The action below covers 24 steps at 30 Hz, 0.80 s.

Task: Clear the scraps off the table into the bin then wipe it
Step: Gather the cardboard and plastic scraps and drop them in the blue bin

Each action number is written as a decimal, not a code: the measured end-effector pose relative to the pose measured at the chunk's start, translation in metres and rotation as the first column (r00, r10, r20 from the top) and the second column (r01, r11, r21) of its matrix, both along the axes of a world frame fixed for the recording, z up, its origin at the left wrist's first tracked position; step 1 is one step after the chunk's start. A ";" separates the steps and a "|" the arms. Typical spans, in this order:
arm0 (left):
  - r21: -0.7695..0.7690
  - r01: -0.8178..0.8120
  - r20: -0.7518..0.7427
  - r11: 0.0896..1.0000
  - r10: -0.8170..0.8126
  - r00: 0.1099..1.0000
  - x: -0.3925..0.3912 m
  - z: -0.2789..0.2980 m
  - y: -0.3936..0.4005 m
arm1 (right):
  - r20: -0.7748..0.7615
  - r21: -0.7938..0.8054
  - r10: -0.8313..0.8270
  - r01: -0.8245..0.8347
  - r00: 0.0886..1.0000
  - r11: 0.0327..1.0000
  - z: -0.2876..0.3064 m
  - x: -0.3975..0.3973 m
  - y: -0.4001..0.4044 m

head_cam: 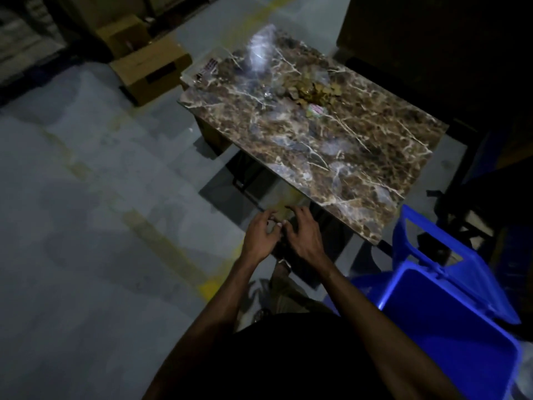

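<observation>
Two brown boxes [150, 62] far off on the gray floor [86, 197]. Left hand [259, 238] and right hand [302, 235] out front, close together, just off the near corner of the table [331, 145]. Fingers loosely bent and spread, holding nothing. Brown scraps [313, 89] piled near the far end of the marble top. Blue bin [450, 313] open on the floor, right beside the table.

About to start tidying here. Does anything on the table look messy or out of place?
Yes. A loose pile of brown scraps lies scattered near the far end of the table, with a small pale wrapper beside it. Both hands are off the table, holding nothing.
</observation>
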<state>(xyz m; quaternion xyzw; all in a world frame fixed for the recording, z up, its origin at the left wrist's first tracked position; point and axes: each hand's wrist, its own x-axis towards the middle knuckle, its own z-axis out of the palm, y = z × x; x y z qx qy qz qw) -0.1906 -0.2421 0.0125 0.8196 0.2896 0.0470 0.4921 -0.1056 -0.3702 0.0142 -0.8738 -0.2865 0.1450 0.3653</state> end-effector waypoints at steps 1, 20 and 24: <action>0.015 -0.009 -0.008 1.000 0.009 1.000 0.013 -0.003 0.010 | -0.005 0.010 0.023 -0.023 1.000 1.000 -0.001 0.014 0.009; -0.073 0.084 -0.122 0.994 -0.092 0.988 0.227 -0.013 0.097 | -0.112 0.036 -0.072 0.076 0.991 0.996 -0.021 0.203 0.078; -0.113 0.121 -0.132 0.986 -0.136 0.982 0.263 -0.022 0.118 | -0.130 0.048 -0.151 0.158 0.980 0.986 -0.022 0.220 0.091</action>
